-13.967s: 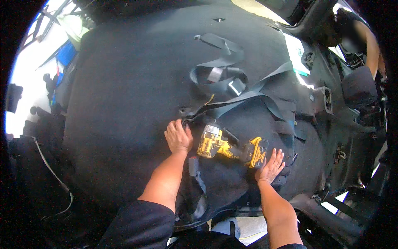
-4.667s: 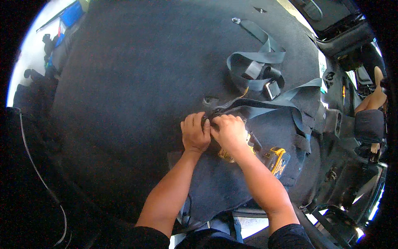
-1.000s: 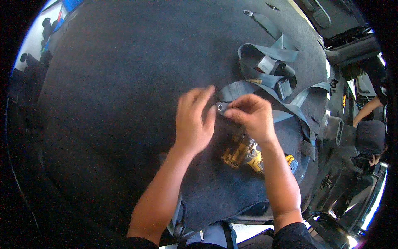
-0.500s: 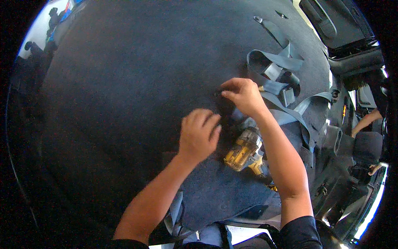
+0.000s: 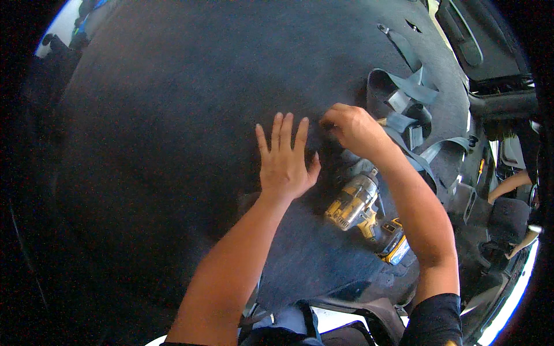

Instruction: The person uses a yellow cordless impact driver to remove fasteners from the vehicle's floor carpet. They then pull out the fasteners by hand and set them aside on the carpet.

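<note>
My left hand (image 5: 287,167) lies flat with its fingers spread on the dark carpet (image 5: 173,104). Just to its right, my right hand (image 5: 355,128) is closed, fingertips bent down and pressed together at the carpet. Whatever they pinch, if anything, is hidden. Beneath my right forearm rests a yellow and black cordless impact wrench (image 5: 353,202), its square drive pointing away from me and its battery (image 5: 395,245) toward me. Grey seat belts (image 5: 420,86) with metal-coloured fittings lie in loose loops beyond and to the right of my right hand.
At the far right a dark vehicle door panel (image 5: 461,34) stands beside the carpet. Another person's arm (image 5: 511,185) reaches in at the right edge, near a black headrest-like pad (image 5: 509,219). A yellow-handled tool (image 5: 480,167) stands out nearby.
My left hand has moved away from me and slightly right, flattening with fingers spread. My right hand has shifted right, its fingers curling closed. The view has shifted, showing more of the impact wrench.
</note>
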### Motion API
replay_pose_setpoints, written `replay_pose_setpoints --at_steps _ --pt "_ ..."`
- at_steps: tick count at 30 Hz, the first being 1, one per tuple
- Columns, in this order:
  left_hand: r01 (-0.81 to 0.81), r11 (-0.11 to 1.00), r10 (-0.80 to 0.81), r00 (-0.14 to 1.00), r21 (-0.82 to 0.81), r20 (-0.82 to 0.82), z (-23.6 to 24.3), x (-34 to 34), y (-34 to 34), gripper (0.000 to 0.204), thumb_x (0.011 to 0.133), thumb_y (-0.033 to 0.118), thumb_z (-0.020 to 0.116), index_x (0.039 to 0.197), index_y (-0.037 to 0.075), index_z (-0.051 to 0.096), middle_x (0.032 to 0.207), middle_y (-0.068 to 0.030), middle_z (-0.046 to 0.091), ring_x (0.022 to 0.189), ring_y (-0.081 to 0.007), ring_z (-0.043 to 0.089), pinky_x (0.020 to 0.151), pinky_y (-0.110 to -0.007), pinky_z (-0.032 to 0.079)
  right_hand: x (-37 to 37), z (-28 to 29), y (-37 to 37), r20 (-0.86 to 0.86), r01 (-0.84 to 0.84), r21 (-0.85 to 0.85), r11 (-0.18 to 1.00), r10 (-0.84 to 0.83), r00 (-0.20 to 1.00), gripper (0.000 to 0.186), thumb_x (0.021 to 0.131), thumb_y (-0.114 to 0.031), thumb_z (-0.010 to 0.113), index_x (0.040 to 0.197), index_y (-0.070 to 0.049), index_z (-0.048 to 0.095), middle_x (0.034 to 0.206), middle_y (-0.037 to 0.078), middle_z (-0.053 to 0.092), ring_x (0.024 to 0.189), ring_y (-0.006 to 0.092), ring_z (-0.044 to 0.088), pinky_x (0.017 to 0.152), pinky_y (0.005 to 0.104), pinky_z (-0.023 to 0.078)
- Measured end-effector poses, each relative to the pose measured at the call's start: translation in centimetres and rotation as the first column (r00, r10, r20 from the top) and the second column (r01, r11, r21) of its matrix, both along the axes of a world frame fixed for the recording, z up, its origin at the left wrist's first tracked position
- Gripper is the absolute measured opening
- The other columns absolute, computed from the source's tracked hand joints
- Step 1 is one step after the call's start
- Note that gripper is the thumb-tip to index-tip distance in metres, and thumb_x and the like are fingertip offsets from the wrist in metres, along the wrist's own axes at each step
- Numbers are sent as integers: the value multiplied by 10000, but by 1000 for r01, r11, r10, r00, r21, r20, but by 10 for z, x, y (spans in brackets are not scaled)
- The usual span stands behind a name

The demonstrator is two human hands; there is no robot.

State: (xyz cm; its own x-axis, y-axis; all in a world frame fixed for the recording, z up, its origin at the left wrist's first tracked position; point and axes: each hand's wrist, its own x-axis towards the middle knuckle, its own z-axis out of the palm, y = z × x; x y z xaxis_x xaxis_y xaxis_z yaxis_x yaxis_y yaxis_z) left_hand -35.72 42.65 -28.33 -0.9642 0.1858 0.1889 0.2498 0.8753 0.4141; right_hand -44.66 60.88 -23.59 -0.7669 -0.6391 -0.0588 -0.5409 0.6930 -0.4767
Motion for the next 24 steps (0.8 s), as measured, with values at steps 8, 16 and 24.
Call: replay_pose_setpoints --at_steps 8,16,24 --pt "-11 999 12 999 -40 30 -3 0 1 728 839 372 627 1464 81 393 1485 -218 378 1441 -391 284 1167 -655 132 -10 3 -10 -2 -3 303 953 3 1000 244 842 -248 695 904 -23 624 866 180 648 892 386 645 775 473 512" --pt "-40 995 44 998 -91 43 -3 -2 4 797 825 409 617 1495 74 348 1502 -183 372 1448 -361 281 1177 -635 130 -5 14 -16 -17 16 436 900 -10 1000 361 888 -362 653 979 -19 588 886 191 641 889 388 643 753 467 517" --pt "-30 994 33 999 -105 28 -2 -3 3 811 831 407 605 1496 36 328 1495 -186 375 1441 -367 288 1173 -635 135 -14 13 -10 25 -148 315 938 148 989 313 904 -310 631 1020 -29 555 927 183 636 896 392 638 737 472 515"
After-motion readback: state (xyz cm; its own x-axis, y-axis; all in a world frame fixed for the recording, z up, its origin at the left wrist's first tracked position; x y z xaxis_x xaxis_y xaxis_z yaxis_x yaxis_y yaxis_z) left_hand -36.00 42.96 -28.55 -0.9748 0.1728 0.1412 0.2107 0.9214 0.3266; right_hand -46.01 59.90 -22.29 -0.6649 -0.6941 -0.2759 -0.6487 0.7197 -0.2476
